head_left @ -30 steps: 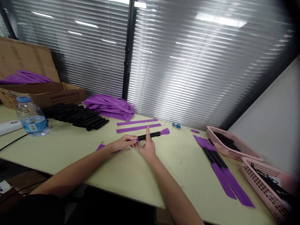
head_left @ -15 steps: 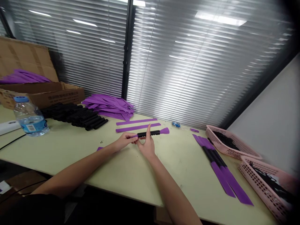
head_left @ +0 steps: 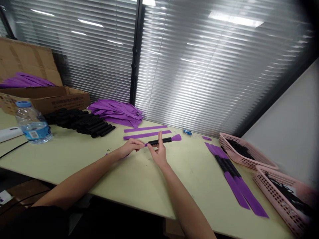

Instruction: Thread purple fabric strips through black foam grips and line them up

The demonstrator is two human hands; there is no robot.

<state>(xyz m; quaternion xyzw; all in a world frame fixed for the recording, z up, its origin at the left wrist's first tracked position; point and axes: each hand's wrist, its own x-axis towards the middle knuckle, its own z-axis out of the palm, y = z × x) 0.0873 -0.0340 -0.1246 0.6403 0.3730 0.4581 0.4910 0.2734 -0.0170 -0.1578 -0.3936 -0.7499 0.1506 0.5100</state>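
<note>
My left hand (head_left: 131, 147) pinches a purple strap (head_left: 146, 145) just left of a black ribbed tube (head_left: 167, 140). The strap runs through the tube, and its flared end sticks out on the right. Around the tube my right hand (head_left: 158, 153) is closed, with the thumb low on the near side and a finger raised in front of it. Part of the strap is hidden behind my left hand and forearm. Two flat purple strips (head_left: 147, 135) lie on the table just beyond the hands.
Black tubes (head_left: 92, 124), a heap of purple strips (head_left: 116, 113), a water bottle (head_left: 33, 124) and a cardboard box (head_left: 69, 101) stand at the left. On the right lie strips with tubes on them (head_left: 233, 172) beside two pink baskets (head_left: 249, 162). A small blue item (head_left: 187, 132) sits by the blinds.
My left hand has drawn slightly left, showing more strap between it and the tube. The tube and my right hand have shifted slightly right.
</note>
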